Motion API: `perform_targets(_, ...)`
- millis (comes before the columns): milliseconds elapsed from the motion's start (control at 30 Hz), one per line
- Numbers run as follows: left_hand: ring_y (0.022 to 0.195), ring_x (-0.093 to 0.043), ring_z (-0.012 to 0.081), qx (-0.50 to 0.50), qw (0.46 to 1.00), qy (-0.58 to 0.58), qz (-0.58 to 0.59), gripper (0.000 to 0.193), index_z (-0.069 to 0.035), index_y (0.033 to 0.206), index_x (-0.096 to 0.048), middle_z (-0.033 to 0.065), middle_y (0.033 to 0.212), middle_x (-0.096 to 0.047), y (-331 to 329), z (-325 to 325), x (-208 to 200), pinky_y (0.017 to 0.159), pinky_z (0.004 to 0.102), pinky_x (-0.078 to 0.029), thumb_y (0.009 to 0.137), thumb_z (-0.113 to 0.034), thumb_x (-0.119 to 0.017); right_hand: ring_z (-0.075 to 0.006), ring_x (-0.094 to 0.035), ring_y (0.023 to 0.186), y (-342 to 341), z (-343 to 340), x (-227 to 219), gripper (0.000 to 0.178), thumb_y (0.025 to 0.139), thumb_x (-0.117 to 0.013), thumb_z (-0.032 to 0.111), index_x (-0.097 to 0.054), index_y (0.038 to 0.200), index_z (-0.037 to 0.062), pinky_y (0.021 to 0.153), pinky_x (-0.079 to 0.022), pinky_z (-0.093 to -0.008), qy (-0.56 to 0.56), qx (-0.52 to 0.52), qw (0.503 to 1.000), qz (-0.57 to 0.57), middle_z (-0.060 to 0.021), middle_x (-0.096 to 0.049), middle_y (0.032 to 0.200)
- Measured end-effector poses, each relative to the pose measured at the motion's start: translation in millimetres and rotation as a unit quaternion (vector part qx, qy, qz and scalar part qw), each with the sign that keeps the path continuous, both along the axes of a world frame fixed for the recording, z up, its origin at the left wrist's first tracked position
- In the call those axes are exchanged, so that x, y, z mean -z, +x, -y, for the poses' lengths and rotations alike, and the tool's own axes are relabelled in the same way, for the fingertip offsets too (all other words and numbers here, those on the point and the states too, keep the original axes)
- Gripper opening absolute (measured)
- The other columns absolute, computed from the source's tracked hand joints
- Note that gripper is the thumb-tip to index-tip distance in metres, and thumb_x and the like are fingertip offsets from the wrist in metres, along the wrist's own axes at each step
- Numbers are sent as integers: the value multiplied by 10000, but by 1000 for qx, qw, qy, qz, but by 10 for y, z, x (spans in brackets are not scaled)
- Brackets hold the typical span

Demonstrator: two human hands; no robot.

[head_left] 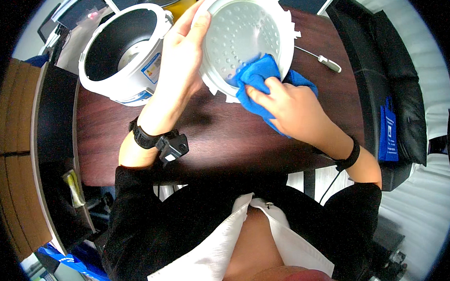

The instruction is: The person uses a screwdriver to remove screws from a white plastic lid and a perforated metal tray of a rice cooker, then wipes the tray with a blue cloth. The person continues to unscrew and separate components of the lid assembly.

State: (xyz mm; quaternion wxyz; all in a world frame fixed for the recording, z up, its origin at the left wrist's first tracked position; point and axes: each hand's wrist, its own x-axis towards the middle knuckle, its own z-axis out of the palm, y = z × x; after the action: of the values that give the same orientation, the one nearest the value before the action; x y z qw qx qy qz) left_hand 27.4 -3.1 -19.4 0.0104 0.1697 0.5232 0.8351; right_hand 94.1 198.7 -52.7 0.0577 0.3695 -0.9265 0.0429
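Note:
My left hand (185,52) grips the left rim of a round white lid (246,28), its dimpled metallic inner face turned toward me. The lid is held up above the table, tabs sticking out around its edge. Bunched in my right hand (295,106) is a blue cloth (260,80), pressed against the lid's lower right inner face. To the left of the lid stands a white pot body (123,57), like that of a pressure cooker, open at the top with a dark inside.
On the dark wood table (225,135), a screwdriver (329,63) with a pale handle lies right of the lid. A yellow and black container (173,2) stands behind the pot. Cardboard boxes (15,108) are at the left, a black couch (396,85) with a blue bag (387,130) at the right.

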Motion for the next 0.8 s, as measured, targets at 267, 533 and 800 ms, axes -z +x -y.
perform_targets(267,1075,-562,161,-83,996,25,-4,385,-27,1288,-481,86,1207,-574,-151,128,104,930,304,-454,955,-220,-499,-348,-607,816,-175,-374,86,570,688,-639,36,-529,1232,164,659,-501,-401,-148,121,981,-30,-126,-522,981)
perform_targets(533,1035,-577,147,-116,990,-65,-47,435,-16,1293,-482,99,1197,-581,-96,87,115,894,280,-465,934,-255,-541,-349,-615,745,-622,-637,146,482,741,-658,103,-523,1188,221,604,-516,-422,-210,106,958,-162,-119,-567,961)
perform_targets(800,1119,-518,159,-128,956,-232,-123,401,-19,1269,-526,106,1217,-578,21,84,58,980,301,-378,931,-233,-541,-335,-606,884,-820,-433,-113,502,703,-627,13,-541,1177,150,690,-501,-378,-259,79,942,-197,-100,-578,1019)
